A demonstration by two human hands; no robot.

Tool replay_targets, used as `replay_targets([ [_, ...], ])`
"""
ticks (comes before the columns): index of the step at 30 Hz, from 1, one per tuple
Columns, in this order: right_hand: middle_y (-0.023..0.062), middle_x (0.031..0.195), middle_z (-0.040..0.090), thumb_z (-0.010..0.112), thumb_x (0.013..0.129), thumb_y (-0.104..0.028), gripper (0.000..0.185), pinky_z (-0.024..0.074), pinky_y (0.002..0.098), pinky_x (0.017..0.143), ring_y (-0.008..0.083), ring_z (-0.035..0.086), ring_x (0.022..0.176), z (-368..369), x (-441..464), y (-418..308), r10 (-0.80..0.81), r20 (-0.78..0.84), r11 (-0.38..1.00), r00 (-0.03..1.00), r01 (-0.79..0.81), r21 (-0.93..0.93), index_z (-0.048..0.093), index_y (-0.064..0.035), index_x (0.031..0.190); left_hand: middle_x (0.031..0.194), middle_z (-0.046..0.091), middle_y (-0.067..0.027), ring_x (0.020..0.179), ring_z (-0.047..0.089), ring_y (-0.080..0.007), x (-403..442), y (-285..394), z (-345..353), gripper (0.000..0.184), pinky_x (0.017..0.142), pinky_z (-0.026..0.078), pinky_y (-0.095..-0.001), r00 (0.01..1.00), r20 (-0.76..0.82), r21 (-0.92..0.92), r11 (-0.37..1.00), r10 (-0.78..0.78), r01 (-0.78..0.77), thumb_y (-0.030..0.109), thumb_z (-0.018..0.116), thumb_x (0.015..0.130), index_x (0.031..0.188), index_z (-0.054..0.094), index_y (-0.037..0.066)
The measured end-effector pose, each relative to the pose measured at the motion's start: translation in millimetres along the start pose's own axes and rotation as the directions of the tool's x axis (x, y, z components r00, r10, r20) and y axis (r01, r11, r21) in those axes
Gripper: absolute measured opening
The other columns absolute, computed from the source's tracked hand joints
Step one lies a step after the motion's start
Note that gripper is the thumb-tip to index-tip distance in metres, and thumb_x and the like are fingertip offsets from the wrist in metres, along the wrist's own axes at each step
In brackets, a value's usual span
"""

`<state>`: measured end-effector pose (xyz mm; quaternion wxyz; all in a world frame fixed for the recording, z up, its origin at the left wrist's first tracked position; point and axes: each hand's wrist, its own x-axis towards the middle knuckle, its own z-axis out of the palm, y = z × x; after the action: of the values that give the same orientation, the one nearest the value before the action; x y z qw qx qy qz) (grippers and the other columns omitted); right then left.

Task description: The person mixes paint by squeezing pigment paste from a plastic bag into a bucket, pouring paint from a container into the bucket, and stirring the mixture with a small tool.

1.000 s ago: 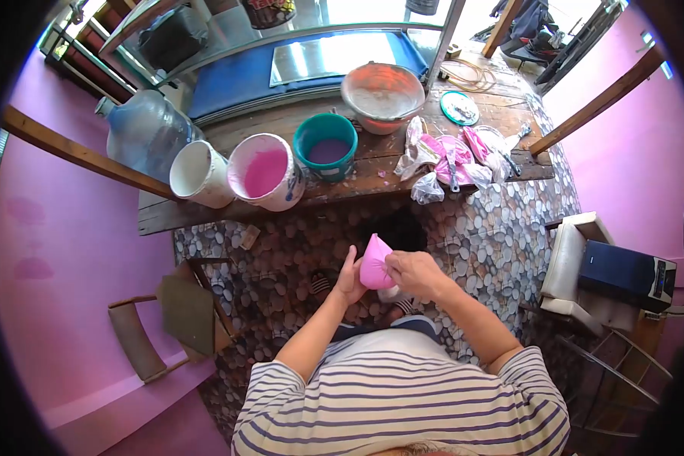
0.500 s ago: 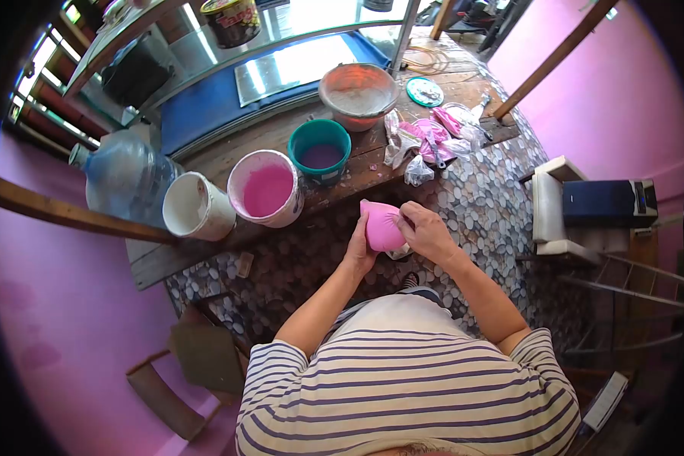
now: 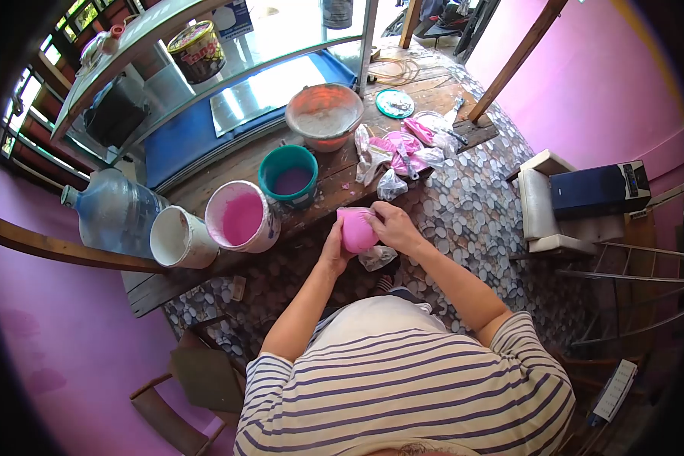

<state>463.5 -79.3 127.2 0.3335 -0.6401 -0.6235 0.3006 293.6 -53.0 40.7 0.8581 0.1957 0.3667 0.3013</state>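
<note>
While your left hand (image 3: 334, 242) cups the pink bag (image 3: 359, 232) along its left side, your right hand (image 3: 392, 226) has its fingers drawn narrow against the opposite side, seemingly pinching a fold; their exact grip is too small to tell. The bag looks full and rounded, so treat it as soft, fairly heavy for its size, apt to sag or split if squeezed. Your best hold is a broad palm under the bulge, with light fingertips at the creased side. It sits between both sets of fingers, between you and the bench (image 3: 330, 186), with loose clear plastic (image 3: 378, 258) just below your right fingers.
</note>
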Motion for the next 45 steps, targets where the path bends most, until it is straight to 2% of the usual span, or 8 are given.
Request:
replay_targets([
  [5, 0.0193, 0.091, 0.062, 0.062, 0.095, -0.026, 0.026, 0.0497, 0.0455, 0.076, 0.0394, 0.064, 0.087, 5.9, 22.1, 34.1, -0.092, 0.026, 0.995, 0.995, 0.093, -0.022, 0.063, 0.0001, 0.094, 0.131, 0.061, -0.0079, 0.117, 0.061, -0.0222, 24.8, -14.7, -14.0, 0.055, 0.099, 0.050, -0.0431, 0.972, -0.222, 0.258, 0.966, 0.073, -0.013, 0.050, 0.049, 0.101, 0.141, 0.051, 0.012],
  [8, 0.0178, 0.092, 0.064, 0.063, 0.094, -0.025, 0.024, 0.0504, 0.0452, 0.077, 0.0382, 0.065, 0.088, -1.4, 38.1, 49.5, -0.111, 0.045, 0.993, 0.993, 0.112, -0.028, 0.066, -0.0011, 0.096, 0.130, 0.061, -0.0093, 0.118, 0.061, -0.0210, 34.7, -25.9, -14.4, 0.049, 0.101, 0.048, -0.0386, 0.866, -0.354, 0.456, 0.873, 0.355, -0.171, 0.035, 0.060, 0.100, 0.140, 0.052, 0.008],
  [10, 0.0174, 0.093, 0.065, 0.063, 0.094, -0.024, 0.023, 0.0506, 0.0455, 0.077, 0.0388, 0.065, 0.088, -4.1, 45.9, 56.8, -0.137, 0.046, 0.989, 0.990, 0.139, -0.052, 0.065, -0.0011, 0.096, 0.135, 0.059, -0.0120, 0.118, 0.060, -0.0226, 33.9, -28.2, -9.5, 0.042, 0.100, 0.049, -0.0383, 0.756, -0.161, 0.645, 0.648, 0.634, -0.406, 0.024, 0.064, 0.099, 0.135, 0.058, 0.004],
  [14, 0.0179, 0.094, 0.065, 0.063, 0.094, -0.024, 0.023, 0.0508, 0.0465, 0.078, 0.0398, 0.065, 0.089, -7.6, 61.9, 63.0, -0.170, 0.021, 0.983, 0.985, 0.171, -0.067, 0.064, -0.0010, 0.096, 0.137, 0.058, -0.0126, 0.122, 0.058, -0.0236, 36.4, -11.1, 9.9, 0.037, 0.102, 0.048, -0.0386, 0.733, -0.110, 0.732, 0.554, 0.671, -0.398, 0.014, 0.063, 0.098, 0.134, 0.060, 0.005],
  [19, 0.0192, 0.092, 0.065, 0.062, 0.093, -0.022, 0.022, 0.0504, 0.0478, 0.077, 0.0409, 0.064, 0.087, -21.8, 76.1, 61.5, -0.205, 0.064, 0.973, 0.977, 0.211, -0.098, 0.063, -0.0007, 0.094, 0.141, 0.057, -0.0101, 0.132, 0.053, -0.0243, 48.7, 26.1, 33.1, 0.042, 0.111, 0.041, -0.0369, 0.620, 0.311, 0.869, 0.048, 0.720, -0.492, 0.006, 0.065, 0.094, 0.135, 0.060, 0.008],
  [24, 0.0179, 0.086, 0.063, 0.065, 0.091, -0.019, 0.019, 0.0500, 0.0464, 0.074, 0.0377, 0.065, 0.082, -28.6, 96.5, 62.6, -0.233, 0.134, 0.968, 0.963, 0.242, -0.060, 0.062, 0.0000, 0.091, 0.134, 0.061, -0.0120, 0.130, 0.055, -0.0291, 73.1, 42.7, 26.0, 0.034, 0.109, 0.043, -0.0385, 0.624, 0.388, 0.783, 0.115, 0.678, -0.612, 0.004, 0.064, 0.093, 0.127, 0.065, 0.006],
  [33, 0.0163, 0.085, 0.067, 0.071, 0.086, -0.018, 0.019, 0.0524, 0.0429, 0.073, 0.0352, 0.068, 0.081, -26.0, 131.9, 59.9, -0.196, 0.242, 0.967, 0.950, 0.227, -0.111, 0.066, -0.0012, 0.093, 0.113, 0.067, -0.0083, 0.109, 0.064, -0.0193, 112.9, 58.1, 3.6, 0.015, 0.097, 0.049, -0.0320, 0.649, 0.315, 0.637, 0.353, 0.692, -0.686, 0.005, 0.069, 0.092, 0.107, 0.069, 0.004],
  [45, 0.0148, 0.085, 0.067, 0.072, 0.083, -0.017, 0.017, 0.0520, 0.0434, 0.073, 0.0334, 0.067, 0.082, -3.9, 173.2, 76.5, -0.135, 0.212, 0.971, 0.968, 0.172, -0.167, 0.065, -0.0027, 0.088, 0.091, 0.066, -0.0052, 0.079, 0.062, -0.0141, 142.6, 67.9, -2.2, 0.007, 0.073, 0.050, -0.0285, 0.561, 0.134, 0.751, 0.286, 0.817, -0.595, 0.004, 0.071, 0.090, 0.096, 0.068, 0.004],
])
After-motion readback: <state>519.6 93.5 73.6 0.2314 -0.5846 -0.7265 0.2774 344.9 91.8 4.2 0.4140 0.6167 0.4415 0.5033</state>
